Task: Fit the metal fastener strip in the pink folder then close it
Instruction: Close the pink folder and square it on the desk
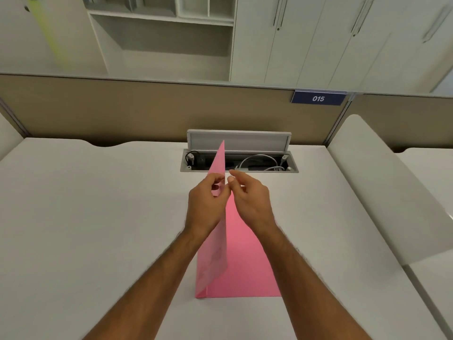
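Note:
The pink folder (241, 261) lies on the white desk with its back cover flat and its front cover (219, 168) raised nearly upright, edge toward me. My left hand (207, 202) pinches the raised cover from the left side near its top edge. My right hand (250, 197) is on the cover's right side, fingertips curled close to the cover's edge, pinching something small that I cannot make out. The metal fastener strip is not clearly visible.
An open cable tray (239, 160) with plugs and white cables sits in the desk just behind the folder. A beige partition (147, 109) with a blue "015" plate (318, 98) bounds the far edge. A raised white divider (382, 187) runs along the right.

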A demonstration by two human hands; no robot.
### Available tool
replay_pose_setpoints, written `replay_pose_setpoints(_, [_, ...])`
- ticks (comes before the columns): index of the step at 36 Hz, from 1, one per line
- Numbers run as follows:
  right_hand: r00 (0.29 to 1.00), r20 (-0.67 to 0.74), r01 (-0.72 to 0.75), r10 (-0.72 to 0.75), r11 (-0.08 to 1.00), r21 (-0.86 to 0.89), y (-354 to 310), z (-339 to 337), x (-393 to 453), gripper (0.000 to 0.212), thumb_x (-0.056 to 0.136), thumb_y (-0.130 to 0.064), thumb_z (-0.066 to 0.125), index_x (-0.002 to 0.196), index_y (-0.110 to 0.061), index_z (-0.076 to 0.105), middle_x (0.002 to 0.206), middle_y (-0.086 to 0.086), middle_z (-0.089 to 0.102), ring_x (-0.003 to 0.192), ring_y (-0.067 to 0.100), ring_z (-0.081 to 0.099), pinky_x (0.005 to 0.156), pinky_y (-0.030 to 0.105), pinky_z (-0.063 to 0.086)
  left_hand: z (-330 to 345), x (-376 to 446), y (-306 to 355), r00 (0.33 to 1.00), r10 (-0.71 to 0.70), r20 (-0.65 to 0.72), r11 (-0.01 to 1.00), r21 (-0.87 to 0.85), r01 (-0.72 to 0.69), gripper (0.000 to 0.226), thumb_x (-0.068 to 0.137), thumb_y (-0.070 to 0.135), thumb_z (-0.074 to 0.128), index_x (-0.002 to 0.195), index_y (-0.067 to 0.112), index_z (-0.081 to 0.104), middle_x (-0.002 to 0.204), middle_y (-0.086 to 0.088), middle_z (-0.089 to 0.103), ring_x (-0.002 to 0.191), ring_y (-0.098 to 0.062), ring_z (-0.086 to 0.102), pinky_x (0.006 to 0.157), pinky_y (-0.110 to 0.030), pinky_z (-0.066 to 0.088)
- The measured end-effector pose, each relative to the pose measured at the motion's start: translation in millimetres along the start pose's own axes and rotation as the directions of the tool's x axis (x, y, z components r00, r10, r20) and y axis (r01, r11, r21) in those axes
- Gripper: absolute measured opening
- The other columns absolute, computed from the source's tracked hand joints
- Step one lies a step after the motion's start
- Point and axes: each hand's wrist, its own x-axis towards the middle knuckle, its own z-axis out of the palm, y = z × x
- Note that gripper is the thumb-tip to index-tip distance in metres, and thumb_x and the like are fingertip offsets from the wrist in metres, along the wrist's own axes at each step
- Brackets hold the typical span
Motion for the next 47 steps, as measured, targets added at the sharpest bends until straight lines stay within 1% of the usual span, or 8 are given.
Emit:
replay_pose_setpoints(3, [1.000,0.008,0.007,-0.007,1.000,0.018,0.0,-11.0,-0.8,0.035,0.103,-0.031,0.051,0.133,-0.020,0.065,0.129,-0.003,0.070,0.115,0.007,0.063,0.099,0.020,0.050,18.8,-1.8,2.8,0.999,0.046,0.024,0.999,-0.027,-0.046,0.029,0.098,0.027,0.061,0.126,0.022,0.064,0.122,0.007,0.068,0.105,-0.008,0.063,0.083,-0.015,0.051])
replay_pose_setpoints(7, [1.000,-0.008,-0.012,0.012,1.000,-0.023,5.5,-24.0,0.2,0.033,0.104,-0.028,0.050,0.131,-0.019,0.066,0.124,-0.003,0.072,0.100,0.001,0.062,0.078,-0.001,0.040,43.1,-4.2,4.5,0.995,0.087,0.045,0.996,-0.023,-0.086,0.028,0.098,0.023,0.061,0.126,0.020,0.064,0.123,0.006,0.065,0.106,-0.008,0.058,0.091,-0.026,0.054])
replay_pose_setpoints(15, [0.990,-0.021,-0.140,0.139,0.977,-0.161,33.2,-40.0,1.3,0.027,0.103,-0.021,0.047,0.117,-0.013,0.069,0.114,0.004,0.074,0.091,0.014,0.065,0.085,0.025,0.053,72.9,-17.3,-11.1,0.982,0.087,0.167,0.995,0.022,-0.092,0.023,0.101,0.027,0.053,0.121,0.022,0.064,0.124,0.008,0.060,0.114,-0.011,0.053,0.102,-0.035,0.047])
replay_pose_setpoints(21, [0.974,0.016,-0.216,0.225,0.951,-0.222,59.1,-39.1,-2.9,0.039,0.093,-0.010,0.059,0.132,-0.010,0.057,0.124,0.008,0.064,0.112,0.027,0.064,0.092,0.036,0.057,80.1,-27.3,-49.7,0.959,-0.117,0.258,0.950,0.312,0.033,0.038,0.093,0.045,0.061,0.128,0.028,0.059,0.153,-0.004,0.034,0.143,-0.027,0.026,0.113,-0.054,0.026])
replay_pose_setpoints(30, [0.939,-0.025,-0.330,0.344,0.876,-0.353,98.7,-23.0,-8.0,0.070,0.081,-0.030,0.079,0.137,-0.012,0.042,0.135,0.010,0.046,0.126,0.028,0.039,0.103,0.047,0.047,74.2,-37.9,-100.5,0.900,-0.417,0.129,0.711,0.663,0.234,0.076,0.077,0.068,0.066,0.136,0.024,0.048,0.151,-0.013,0.031,0.140,-0.033,0.025,0.112,-0.058,0.030])
replay_pose_setpoints(35, [0.922,-0.030,-0.359,0.385,0.827,-0.433,116.4,-14.6,-9.0,0.086,0.076,-0.037,0.083,0.142,-0.013,0.034,0.141,0.010,0.042,0.129,0.029,0.038,0.105,0.048,0.045,66.4,-44.4,-106.9,0.875,-0.481,0.044,0.634,0.708,0.313,0.080,0.075,0.066,0.070,0.135,0.022,0.041,0.144,-0.016,0.033,0.139,-0.035,0.028,0.113,-0.059,0.030])
replay_pose_setpoints(41, [0.898,0.006,-0.361,0.440,0.745,-0.562,151.5,11.2,-22.3,0.076,0.079,-0.020,0.076,0.141,-0.013,0.031,0.141,0.008,0.040,0.127,0.028,0.038,0.101,0.044,0.044,56.2,-53.5,-129.3,0.821,-0.570,-0.006,0.571,0.716,0.401,0.094,0.068,0.060,0.080,0.135,0.018,0.030,0.130,-0.019,0.041,0.125,-0.036,0.042,0.098,-0.048,0.044])
replay_pose_setpoints(47, [0.894,0.013,-0.351,0.448,0.719,-0.600,165.8,9.5,-25.3,0.087,0.078,-0.034,0.079,0.146,-0.013,0.029,0.145,0.008,0.039,0.132,0.029,0.036,0.106,0.046,0.038,64.3,-42.4,-112.7,0.749,-0.662,-0.024,0.535,0.685,0.495,0.098,0.068,0.041,0.086,0.140,0.017,0.025,0.131,-0.023,0.041,0.121,-0.038,0.043,0.095,-0.047,0.046])
